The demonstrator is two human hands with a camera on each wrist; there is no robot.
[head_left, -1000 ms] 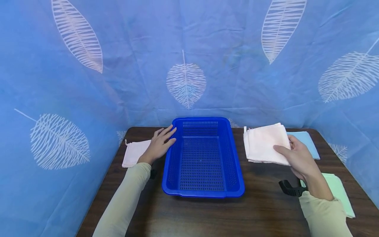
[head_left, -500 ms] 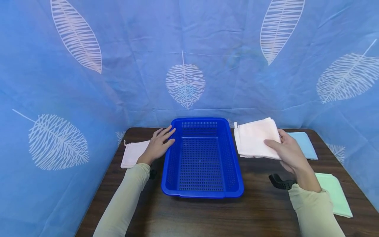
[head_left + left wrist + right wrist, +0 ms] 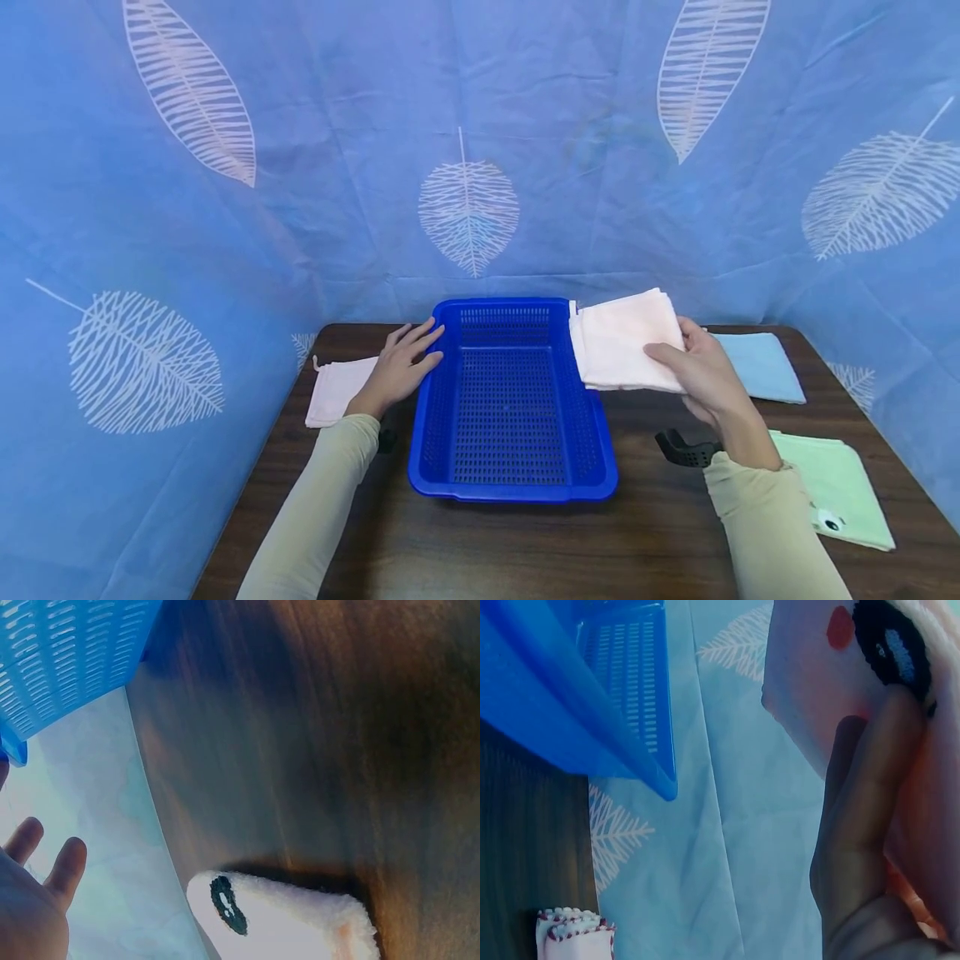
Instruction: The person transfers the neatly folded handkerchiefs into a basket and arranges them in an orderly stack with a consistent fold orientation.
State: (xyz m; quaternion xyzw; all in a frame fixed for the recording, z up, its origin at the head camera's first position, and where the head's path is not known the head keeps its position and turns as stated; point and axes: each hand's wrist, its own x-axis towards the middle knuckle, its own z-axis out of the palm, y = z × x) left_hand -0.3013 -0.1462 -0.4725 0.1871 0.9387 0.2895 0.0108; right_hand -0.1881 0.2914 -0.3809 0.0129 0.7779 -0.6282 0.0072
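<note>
A blue plastic basket (image 3: pixel 506 492) with perforated walls stands mid-table. My left hand (image 3: pixel 397 369) rests at its left rim, fingers spread and fairly straight. Its fingertips also appear beside the basket wall (image 3: pixel 67 660) in the left wrist view. My right hand (image 3: pixel 708 371) grips a folded pale pink towel (image 3: pixel 626 342), thumb on top and fingers beneath. That towel overlaps the basket's far right corner in the head view, raised above the table. Close up in the right wrist view, the towel (image 3: pixel 810 682) shows an embroidered black eye and a red spot.
Another pale pink towel (image 3: pixel 341 390) lies left of the basket, partly behind my left hand. A folded light blue towel (image 3: pixel 761 367) and a green towel (image 3: pixel 840 479) lie on the right. Blue leaf-patterned cloth (image 3: pixel 555 208) hangs behind the brown table (image 3: pixel 525 550).
My right hand has carried the pink towel leftward to the basket's right side. More of the blue and green towels shows now. The left hand and basket stay in place.
</note>
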